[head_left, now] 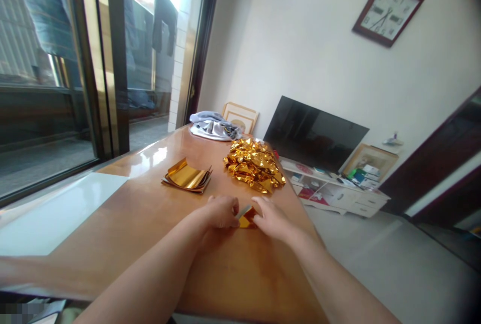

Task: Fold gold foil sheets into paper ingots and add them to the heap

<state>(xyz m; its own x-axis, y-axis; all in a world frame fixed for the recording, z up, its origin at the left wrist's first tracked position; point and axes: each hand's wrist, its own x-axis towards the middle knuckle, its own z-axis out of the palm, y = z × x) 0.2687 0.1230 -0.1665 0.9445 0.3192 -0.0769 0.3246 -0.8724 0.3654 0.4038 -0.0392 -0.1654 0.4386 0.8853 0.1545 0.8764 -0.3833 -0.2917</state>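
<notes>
Between my two hands, just above or on the wooden table (158,236), is a partly folded sheet of gold foil paper (247,218). My left hand (222,212) is closed, pinching the sheet's left side. On the other side, my right hand (273,219) grips the right edge with thumb and fingers. Some of the fingertips are hidden. Beyond my left hand lies a stack of flat gold foil sheets (188,176), curling up at the edges. A shiny heap of folded gold foil pieces (255,164) sits beyond my right hand, near the table's right edge.
Folded clothes (214,126) lie at the table's far end, with a picture frame (240,116) behind them. To the right, a television (315,133) stands above a white cabinet (338,199). A glass sliding door (108,63) runs along the left. A clock (389,11) hangs on the wall.
</notes>
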